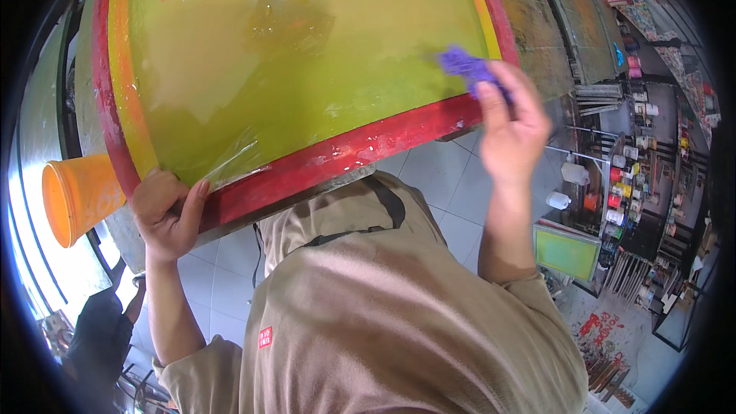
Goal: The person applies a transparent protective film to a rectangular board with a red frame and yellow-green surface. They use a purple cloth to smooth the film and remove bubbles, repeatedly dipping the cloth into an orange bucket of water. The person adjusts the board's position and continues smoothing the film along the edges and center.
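A large screen printing frame (pixel 360 149) with red edges lies in front of me, its yellow-green mesh (pixel 230 92) glossy and wet-looking. My left hand (pixel 167 211) is closed round the near left corner of the frame. Beside its thumb, a clear wrinkled strip (pixel 241 161) lies along the inner edge. Up over the near right corner, my right hand (pixel 514 119) pinches a crumpled purple rag (pixel 469 69), a little blurred by motion. Toward the far middle of the mesh is a shiny brownish patch (pixel 291 23) with a pale spot at its top.
An orange bucket (pixel 77 195) stands at the left by the frame's corner. Shelves with bottles and paint pots (pixel 629 176) line the right side, with a smaller green screen (pixel 567 251) leaning below. At the lower left another person's arm (pixel 100 330) shows. Grey tiles (pixel 429 172) cover the floor.
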Action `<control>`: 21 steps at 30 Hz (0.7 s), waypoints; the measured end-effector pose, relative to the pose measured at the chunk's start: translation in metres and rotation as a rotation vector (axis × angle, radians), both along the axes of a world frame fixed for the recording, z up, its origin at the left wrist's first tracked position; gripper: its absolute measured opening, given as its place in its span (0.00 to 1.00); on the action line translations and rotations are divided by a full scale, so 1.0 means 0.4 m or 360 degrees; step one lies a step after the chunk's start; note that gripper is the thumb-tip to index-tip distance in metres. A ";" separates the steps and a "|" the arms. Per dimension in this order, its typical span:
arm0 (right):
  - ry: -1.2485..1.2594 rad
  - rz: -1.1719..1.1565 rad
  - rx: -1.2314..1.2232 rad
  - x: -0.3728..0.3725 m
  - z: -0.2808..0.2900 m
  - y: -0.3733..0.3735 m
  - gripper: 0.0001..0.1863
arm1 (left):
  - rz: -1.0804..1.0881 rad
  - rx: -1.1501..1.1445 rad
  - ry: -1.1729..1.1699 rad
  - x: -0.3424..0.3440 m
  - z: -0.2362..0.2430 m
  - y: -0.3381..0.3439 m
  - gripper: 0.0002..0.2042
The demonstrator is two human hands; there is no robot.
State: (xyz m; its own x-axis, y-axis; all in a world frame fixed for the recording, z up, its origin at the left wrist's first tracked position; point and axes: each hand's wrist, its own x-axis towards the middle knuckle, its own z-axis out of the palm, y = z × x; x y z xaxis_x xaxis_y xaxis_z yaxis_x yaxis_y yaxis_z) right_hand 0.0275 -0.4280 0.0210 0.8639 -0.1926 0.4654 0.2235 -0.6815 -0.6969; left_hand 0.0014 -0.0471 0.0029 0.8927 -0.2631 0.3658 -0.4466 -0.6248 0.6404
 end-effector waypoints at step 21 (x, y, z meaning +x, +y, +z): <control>-0.0170 -0.0050 -0.0176 -0.029 -0.020 0.050 0.09 | 0.0029 0.0048 0.0001 -0.001 -0.003 0.007 0.14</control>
